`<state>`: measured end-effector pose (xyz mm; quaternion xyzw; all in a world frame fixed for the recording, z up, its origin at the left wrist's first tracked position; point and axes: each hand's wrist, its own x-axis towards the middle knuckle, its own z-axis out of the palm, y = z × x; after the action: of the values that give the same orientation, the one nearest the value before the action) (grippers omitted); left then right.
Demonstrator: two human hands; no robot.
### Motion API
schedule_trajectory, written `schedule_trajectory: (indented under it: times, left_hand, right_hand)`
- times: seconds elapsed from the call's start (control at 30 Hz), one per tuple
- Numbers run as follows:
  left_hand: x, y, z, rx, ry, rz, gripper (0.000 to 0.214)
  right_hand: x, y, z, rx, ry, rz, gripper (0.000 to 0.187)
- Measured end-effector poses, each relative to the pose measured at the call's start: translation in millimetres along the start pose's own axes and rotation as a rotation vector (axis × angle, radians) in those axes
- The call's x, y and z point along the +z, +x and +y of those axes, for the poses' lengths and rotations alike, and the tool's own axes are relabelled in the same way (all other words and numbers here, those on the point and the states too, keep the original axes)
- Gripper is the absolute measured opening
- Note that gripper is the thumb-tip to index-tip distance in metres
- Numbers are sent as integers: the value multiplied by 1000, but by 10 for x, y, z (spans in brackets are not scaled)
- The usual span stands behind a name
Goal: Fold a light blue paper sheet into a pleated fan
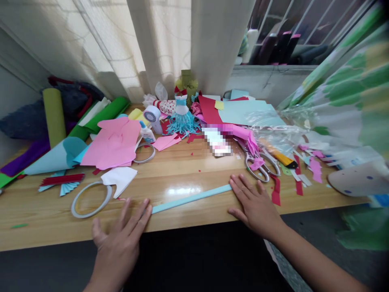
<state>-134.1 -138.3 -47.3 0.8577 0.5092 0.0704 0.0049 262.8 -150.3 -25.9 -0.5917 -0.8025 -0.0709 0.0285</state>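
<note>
A narrow strip of light blue paper point(191, 198) lies slantwise on the wooden table near its front edge. My left hand point(123, 229) rests over its left end, fingers stretched out and spread. At the right end, the fingertips of my right hand point(252, 202) press down flat, also spread. Neither hand is closed round anything. A roll of tape point(73, 207) and a white paper piece point(120, 178) are just beyond my left hand. Large scissors point(257, 177) with pink paper scraps on them lie beyond my right hand.
Pink paper sheets point(112, 142), a glue bottle point(147, 132) and a light blue fringed paper dress point(182, 117) stand or lie farther back. A yellow cutter point(279, 154) is at the right among scraps. A spotted cup-like container point(355, 178) sits at the right edge.
</note>
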Motion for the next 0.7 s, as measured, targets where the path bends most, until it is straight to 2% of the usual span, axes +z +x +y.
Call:
schedule_trajectory:
  times: [0.13, 0.3, 0.43, 0.57, 0.7]
  left_hand:
    - [-129, -33, 89, -106, 41, 5, 64]
    - [-286, -57, 312, -96, 78, 17, 61]
    - [-270, -64, 344, -89, 81, 49, 64]
    - [-190, -75, 318, -96, 62, 98, 71]
    - [-193, -52, 268, -61, 63, 161, 65]
  right_hand:
    - [6, 23, 9, -8, -16, 24, 61]
    - [-1, 140, 91, -63, 36, 152, 38]
    - [-49, 252, 56, -186, 157, 257, 26]
    - [-123, 322, -75, -317, 214, 217, 31]
    - [-170, 353, -97, -355, 207, 179, 32]
